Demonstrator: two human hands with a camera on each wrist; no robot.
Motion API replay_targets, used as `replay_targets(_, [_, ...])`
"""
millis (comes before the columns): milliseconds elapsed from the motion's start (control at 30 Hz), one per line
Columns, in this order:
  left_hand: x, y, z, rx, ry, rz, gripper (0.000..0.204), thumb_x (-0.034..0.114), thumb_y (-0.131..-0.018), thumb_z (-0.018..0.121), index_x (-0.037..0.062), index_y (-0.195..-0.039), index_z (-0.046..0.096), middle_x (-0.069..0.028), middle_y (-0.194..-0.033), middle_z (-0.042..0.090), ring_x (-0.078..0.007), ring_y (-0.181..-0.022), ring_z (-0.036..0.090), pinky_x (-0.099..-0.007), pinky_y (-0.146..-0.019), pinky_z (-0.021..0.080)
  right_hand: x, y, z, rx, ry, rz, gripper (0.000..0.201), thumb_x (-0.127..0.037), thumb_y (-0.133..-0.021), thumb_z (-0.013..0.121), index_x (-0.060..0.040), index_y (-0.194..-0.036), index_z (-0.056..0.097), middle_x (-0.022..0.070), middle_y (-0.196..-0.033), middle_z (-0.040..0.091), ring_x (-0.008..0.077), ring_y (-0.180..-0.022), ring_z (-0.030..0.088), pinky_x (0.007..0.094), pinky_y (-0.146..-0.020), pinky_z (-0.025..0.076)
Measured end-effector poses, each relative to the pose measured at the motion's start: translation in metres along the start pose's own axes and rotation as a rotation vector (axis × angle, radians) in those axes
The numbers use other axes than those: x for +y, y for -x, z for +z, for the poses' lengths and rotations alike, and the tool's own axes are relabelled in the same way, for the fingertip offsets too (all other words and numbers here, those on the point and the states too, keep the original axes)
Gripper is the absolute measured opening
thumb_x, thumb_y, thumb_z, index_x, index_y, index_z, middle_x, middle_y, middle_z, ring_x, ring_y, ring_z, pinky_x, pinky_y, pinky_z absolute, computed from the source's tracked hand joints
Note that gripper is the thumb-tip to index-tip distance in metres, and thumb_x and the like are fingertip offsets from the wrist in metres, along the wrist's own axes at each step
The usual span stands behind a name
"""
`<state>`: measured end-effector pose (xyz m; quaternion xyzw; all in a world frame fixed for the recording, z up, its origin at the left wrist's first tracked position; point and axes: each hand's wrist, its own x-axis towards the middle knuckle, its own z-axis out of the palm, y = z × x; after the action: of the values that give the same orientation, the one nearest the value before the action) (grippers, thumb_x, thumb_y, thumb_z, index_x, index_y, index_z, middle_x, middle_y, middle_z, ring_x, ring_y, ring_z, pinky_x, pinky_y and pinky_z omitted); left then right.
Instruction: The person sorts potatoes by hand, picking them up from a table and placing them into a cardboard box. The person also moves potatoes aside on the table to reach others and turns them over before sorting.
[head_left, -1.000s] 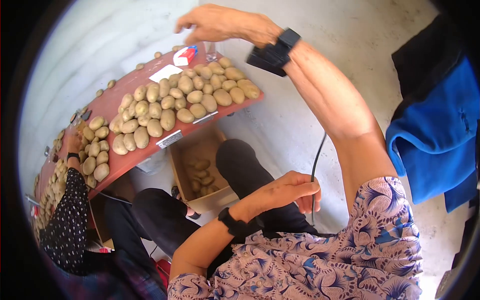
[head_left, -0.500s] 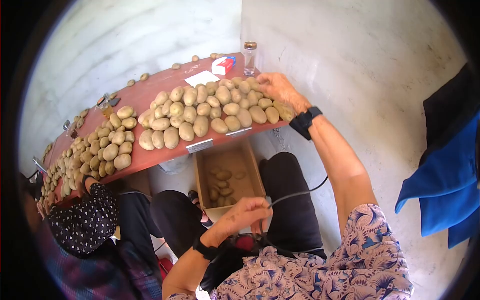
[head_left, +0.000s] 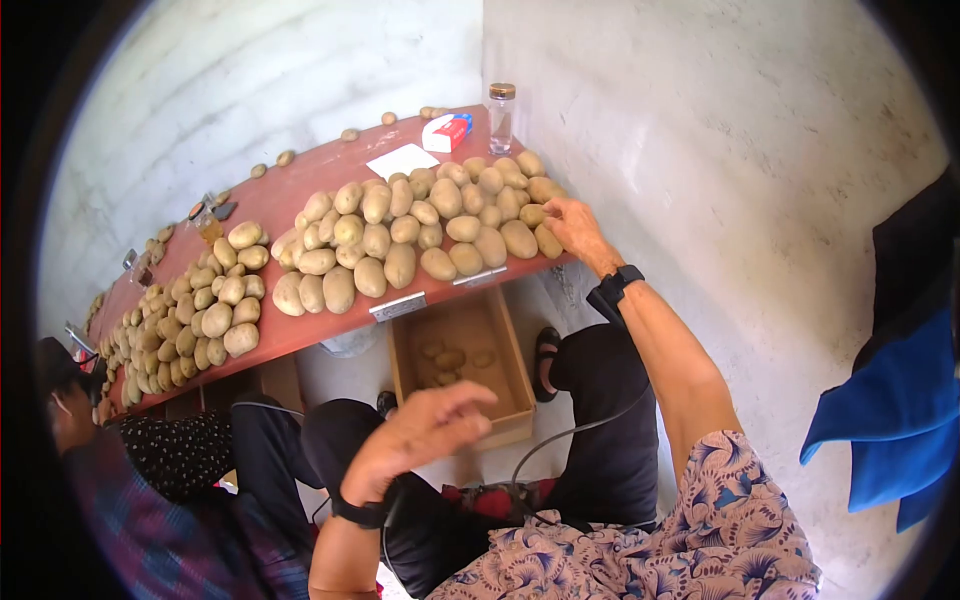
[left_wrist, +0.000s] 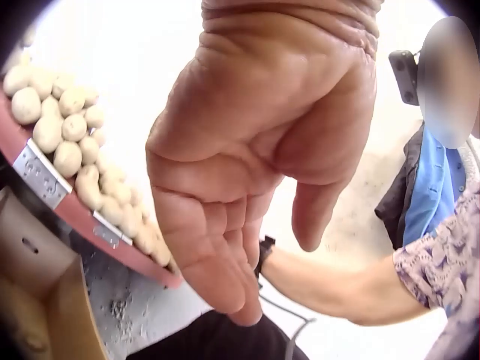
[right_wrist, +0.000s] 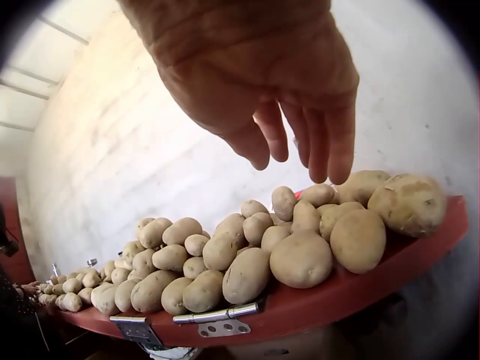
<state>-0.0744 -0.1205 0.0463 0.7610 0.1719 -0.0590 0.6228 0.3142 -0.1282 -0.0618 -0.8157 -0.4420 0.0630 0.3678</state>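
Observation:
Potatoes (head_left: 375, 240) lie heaped on a red table (head_left: 330, 325). At the heap's right end the right hand (head_left: 580, 232) is over the outermost potatoes; in the right wrist view that hand (right_wrist: 262, 90) hangs just above them, fingers pointing down and apart, no potato in its grasp. The left hand (head_left: 425, 430) is in the air over the person's lap, in front of an open box (head_left: 515, 370). The left wrist view shows its palm (left_wrist: 255, 142) bare, fingers extended and thumb apart. A few potatoes (head_left: 450, 360) lie in the box.
A second potato heap (head_left: 190, 320) covers the table's left part. Behind are a lidded jar (head_left: 500, 125), a red, white and blue packet (head_left: 447, 132) and white paper (head_left: 402, 161). Another person (head_left: 170, 450) sits at left. A cable (head_left: 560, 435) crosses the lap; blue cloth (head_left: 890, 420) hangs at right.
The right hand came down from the air to the heap's right end, then slightly toward the table's front. The left hand let go of the cable and moved left. The view turned toward the table.

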Motion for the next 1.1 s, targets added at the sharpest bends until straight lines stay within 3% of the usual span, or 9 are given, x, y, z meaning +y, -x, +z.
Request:
replay_targets(67, [0.009, -0.008, -0.021, 0.099, 0.147, 0.063, 0.03, 0.016, -0.093, 0.06, 0.0048, -0.121, 0.057, -0.0035, -0.091, 0.065, -0.0109, -0.083, 0.062, -0.0235, -0.067, 0.05, -0.002, -0.002, 0.004, 0.028, -0.018, -0.008, 0.032, -0.019, -0.085, 0.054, -0.0074, -0.113, 0.065, 0.0201, -0.105, 0.067, 0.037, -0.103, 0.061, 0.0456, -0.088, 0.047])
replay_targets(233, [0.043, -0.018, -0.075, 0.426, 0.372, 0.237, 0.023, 0.017, -0.095, 0.055, 0.001, -0.111, 0.062, -0.006, -0.081, 0.066, -0.0142, -0.067, 0.065, -0.0263, -0.06, 0.053, -0.052, 0.018, -0.008, -0.004, 0.026, 0.004, 0.025, -0.012, -0.081, 0.058, -0.0033, -0.103, 0.066, 0.0214, -0.099, 0.067, 0.038, -0.098, 0.062, 0.045, -0.086, 0.048])
replay_targets(467, [-0.02, -0.088, -0.128, 0.549, 0.75, 0.426, 0.02, 0.016, -0.096, 0.054, -0.0001, -0.107, 0.061, -0.0066, -0.077, 0.065, -0.014, -0.061, 0.063, -0.0267, -0.053, 0.054, -0.024, -0.021, 0.043, 0.024, -0.088, -0.159, 0.021, -0.011, -0.08, 0.06, -0.0024, -0.099, 0.066, 0.0224, -0.095, 0.067, 0.0382, -0.094, 0.063, 0.0459, -0.084, 0.048])
replay_targets(533, [-0.048, -0.112, -0.135, 0.617, 0.752, 0.376, 0.021, 0.016, -0.096, 0.055, 0.0001, -0.107, 0.061, -0.0065, -0.077, 0.065, -0.0141, -0.061, 0.063, -0.0267, -0.053, 0.054, -0.023, -0.042, 0.05, 0.006, -0.05, -0.09, 0.021, -0.012, -0.081, 0.06, -0.0021, -0.099, 0.065, 0.0239, -0.099, 0.065, 0.0388, -0.099, 0.061, 0.0466, -0.085, 0.048])
replay_targets(567, [-0.024, -0.081, -0.144, 0.558, 0.838, 0.291, 0.02, 0.016, -0.095, 0.056, 0.0005, -0.107, 0.061, -0.0064, -0.077, 0.065, -0.014, -0.061, 0.063, -0.0265, -0.053, 0.054, -0.067, -0.023, 0.007, -0.036, 0.029, -0.003, 0.021, -0.012, -0.081, 0.06, -0.0021, -0.099, 0.065, 0.0239, -0.099, 0.065, 0.0388, -0.099, 0.061, 0.0466, -0.085, 0.048])
replay_targets(667, [-0.059, -0.106, -0.14, 0.627, 0.785, 0.252, 0.02, 0.018, -0.095, 0.056, 0.0027, -0.107, 0.06, -0.0048, -0.076, 0.064, -0.0131, -0.061, 0.063, -0.0271, -0.053, 0.055, -0.05, -0.057, 0.024, 0.208, -0.003, -0.12, 0.031, -0.012, -0.081, 0.061, -0.0043, -0.111, 0.06, 0.0209, -0.1, 0.066, 0.0373, -0.091, 0.063, 0.0449, -0.08, 0.05])
replay_targets(733, [-0.073, -0.114, -0.136, 0.663, 0.783, 0.218, 0.018, 0.016, -0.095, 0.055, 0.0026, -0.106, 0.062, -0.0047, -0.076, 0.064, -0.0126, -0.061, 0.063, -0.0262, -0.052, 0.054, -0.044, -0.074, 0.032, 0.33, -0.066, -0.158, 0.03, -0.011, -0.081, 0.062, -0.0049, -0.11, 0.061, 0.0213, -0.111, 0.06, 0.04, -0.104, 0.056, 0.0477, -0.088, 0.046])
replay_targets(833, [-0.071, -0.108, -0.132, 0.829, 0.823, 0.11, 0.017, 0.012, -0.095, 0.055, 0.0028, -0.107, 0.063, -0.0056, -0.076, 0.065, -0.0113, -0.06, 0.062, -0.0243, -0.052, 0.053, -0.05, -0.073, 0.043, 0.346, 0.056, -0.197, 0.034, -0.012, -0.08, 0.064, -0.0047, -0.114, 0.059, 0.0212, -0.112, 0.062, 0.0375, -0.102, 0.059, 0.0441, -0.089, 0.047])
replay_targets(1100, [-0.062, -0.108, -0.134, 0.856, 0.816, 0.094, 0.017, 0.012, -0.095, 0.054, 0.0026, -0.106, 0.062, -0.005, -0.077, 0.064, -0.0113, -0.061, 0.062, -0.0249, -0.053, 0.054, -0.073, -0.076, 0.081, 0.19, 0.2, -0.214, 0.034, -0.017, -0.081, 0.066, -0.0075, -0.113, 0.058, 0.0181, -0.102, 0.06, 0.0379, -0.1, 0.058, 0.0481, -0.083, 0.048])
